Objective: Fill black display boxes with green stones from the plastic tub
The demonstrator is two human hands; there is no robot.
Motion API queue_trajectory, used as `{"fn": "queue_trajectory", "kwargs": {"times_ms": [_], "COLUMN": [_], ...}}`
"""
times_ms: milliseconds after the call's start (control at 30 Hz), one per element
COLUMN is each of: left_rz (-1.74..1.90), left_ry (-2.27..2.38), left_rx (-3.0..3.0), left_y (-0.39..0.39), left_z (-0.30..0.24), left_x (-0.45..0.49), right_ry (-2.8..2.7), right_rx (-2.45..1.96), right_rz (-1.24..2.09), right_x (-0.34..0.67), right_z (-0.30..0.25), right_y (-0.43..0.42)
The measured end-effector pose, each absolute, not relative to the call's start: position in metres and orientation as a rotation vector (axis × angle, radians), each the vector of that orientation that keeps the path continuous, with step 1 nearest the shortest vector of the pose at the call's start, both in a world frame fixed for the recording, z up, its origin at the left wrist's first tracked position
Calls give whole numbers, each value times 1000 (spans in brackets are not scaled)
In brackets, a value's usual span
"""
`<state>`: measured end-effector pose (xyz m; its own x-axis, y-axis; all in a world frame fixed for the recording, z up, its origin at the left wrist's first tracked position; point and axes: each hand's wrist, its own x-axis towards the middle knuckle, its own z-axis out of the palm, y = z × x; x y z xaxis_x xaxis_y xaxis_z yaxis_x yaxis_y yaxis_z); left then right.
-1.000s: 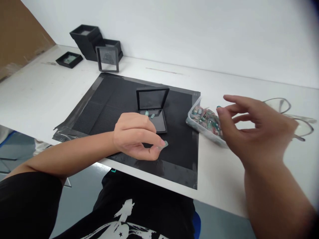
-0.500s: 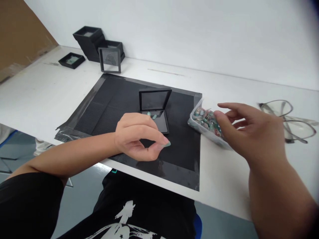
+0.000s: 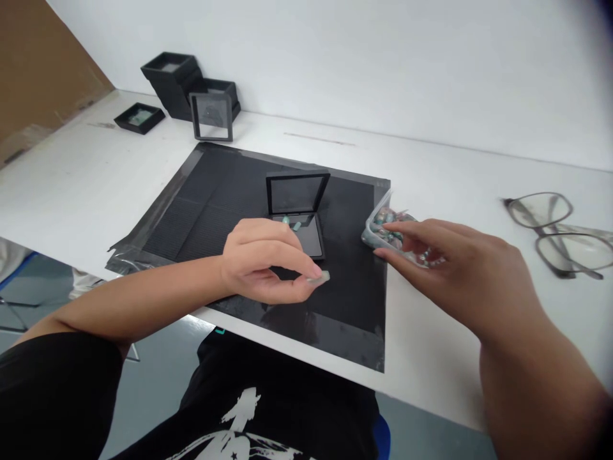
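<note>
Out on the left of the white table [image 3: 62, 179], a shallow black frame [image 3: 139, 119] lay flat, then came stacked black frames [image 3: 172, 86], and an upright clear-paned frame [image 3: 211, 117] stood in front! Onto the black mat [image 3: 191, 223]: the left hand [image 3: 265, 262] hung above it, fingers pinched tight on a pale green stone [image 3: 322, 279], while behind sat a black display case [image 3: 311, 239], lid raised, two green stones [image 3: 297, 226] on its base. At the mat's right edge, a plastic tub [image 3: 370, 239] held coloured stones [image 3: 391, 237]; over it, the right hand's [image 3: 472, 275] thumb and forefinger gaped slightly, no telling what its hidden fingers had! Eyeglasses [image 3: 539, 232] lay farthest right.
</note>
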<state>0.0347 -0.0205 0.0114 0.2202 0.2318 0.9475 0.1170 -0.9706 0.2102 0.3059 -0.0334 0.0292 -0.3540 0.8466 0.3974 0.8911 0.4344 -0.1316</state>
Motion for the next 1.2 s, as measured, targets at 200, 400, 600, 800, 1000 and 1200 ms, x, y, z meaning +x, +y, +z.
{"fn": "queue_trajectory", "kwargs": {"times_ms": [200,400,600,800,1000,1200], "left_rz": [1792,1758,1630,1358,1309,1332], "left_ry": [265,188,92,123,126,120], "left_rx": [2430,2469,2421,2386,2393,2632], "left_y": [-17,-14,-14,-20,-26,-26], "left_z": [13,12,8,2,2,5], "left_x": [31,30,34,34,35,33], "right_ry": [-2275,-2242,-2206,-2149,-2027,-2005], "right_rx": [-1561,-1648,-1213,-643,-547,-605], "right_rz": [-76,-138,-241,496,1013,1288], "right_x": [314,329,321,275,255,255], "right_z": [31,35,37,41,31,28], "right_y": [-30,-23,-23,-49,-59,-58]}}
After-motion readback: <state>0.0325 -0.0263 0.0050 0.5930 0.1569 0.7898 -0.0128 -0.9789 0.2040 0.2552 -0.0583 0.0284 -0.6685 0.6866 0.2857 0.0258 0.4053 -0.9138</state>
